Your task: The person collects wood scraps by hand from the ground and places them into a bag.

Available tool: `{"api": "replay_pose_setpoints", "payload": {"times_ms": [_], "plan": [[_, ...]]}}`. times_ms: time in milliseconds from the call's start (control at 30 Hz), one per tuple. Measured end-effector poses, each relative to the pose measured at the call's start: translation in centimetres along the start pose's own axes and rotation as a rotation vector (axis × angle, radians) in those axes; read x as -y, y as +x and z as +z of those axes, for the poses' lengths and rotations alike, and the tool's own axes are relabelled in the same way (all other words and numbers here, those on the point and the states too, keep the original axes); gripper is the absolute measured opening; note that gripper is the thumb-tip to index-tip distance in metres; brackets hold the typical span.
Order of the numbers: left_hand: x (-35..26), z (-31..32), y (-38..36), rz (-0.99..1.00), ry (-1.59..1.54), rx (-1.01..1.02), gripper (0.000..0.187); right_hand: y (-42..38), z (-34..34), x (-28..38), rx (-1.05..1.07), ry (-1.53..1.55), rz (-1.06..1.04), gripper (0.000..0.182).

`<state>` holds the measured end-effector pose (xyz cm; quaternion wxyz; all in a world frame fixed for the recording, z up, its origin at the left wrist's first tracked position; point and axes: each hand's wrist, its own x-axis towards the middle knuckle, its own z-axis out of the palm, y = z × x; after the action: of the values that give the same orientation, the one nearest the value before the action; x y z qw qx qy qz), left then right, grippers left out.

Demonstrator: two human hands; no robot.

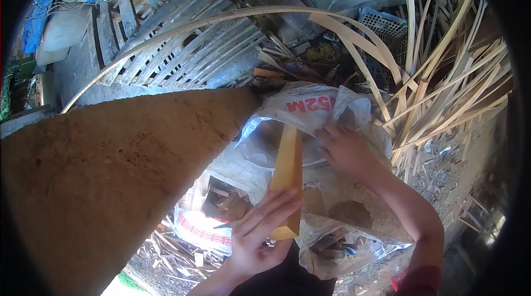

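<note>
My left hand [259, 229] is closed around the lower part of a yellowish wooden block [290, 158], long and squared. Its far end reaches into the open mouth of a white plastic sack [354, 107] with red printing. A thin dark pointed thing [223, 225] sticks out beside my left hand; its kind does not show. At the sack's mouth, my right hand [345, 149] grips the rim with bent fingers. What lies deep inside the sack is hidden in shadow.
A large brown wooden slab [121, 180] fills the left side. Long curved wood strips [442, 102] pile up at right, near a dark plastic crate [384, 28]. Slatted wood [182, 47] leans behind. A second sack with scraps [337, 246] stands near my body.
</note>
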<state>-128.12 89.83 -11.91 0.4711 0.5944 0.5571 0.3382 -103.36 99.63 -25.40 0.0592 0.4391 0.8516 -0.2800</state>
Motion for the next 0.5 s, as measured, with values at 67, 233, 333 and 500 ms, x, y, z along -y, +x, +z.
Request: {"api": "replay_pose_setpoints", "payload": {"times_ms": [67,233,333,500], "plan": [[0.0,-0.1,-0.1,0.0,0.007,-0.014,0.048,0.3,-0.7,0.1,0.002,-0.007,0.014,0.041],[-0.1,-0.3,-0.3,0.005,0.001,-0.03,0.048,1.1,-1.0,-0.5,-0.084,-0.062,-0.01,0.053],[-0.3,-0.2,-0.5,0.012,0.001,-0.027,0.048,1.6,-1.4,-0.4,-0.122,-0.071,-0.009,0.057],[-0.5,-0.2,-0.9,0.024,-0.009,-0.022,0.048,2.2,-1.3,-0.6,-0.199,-0.079,0.007,0.064]]}}
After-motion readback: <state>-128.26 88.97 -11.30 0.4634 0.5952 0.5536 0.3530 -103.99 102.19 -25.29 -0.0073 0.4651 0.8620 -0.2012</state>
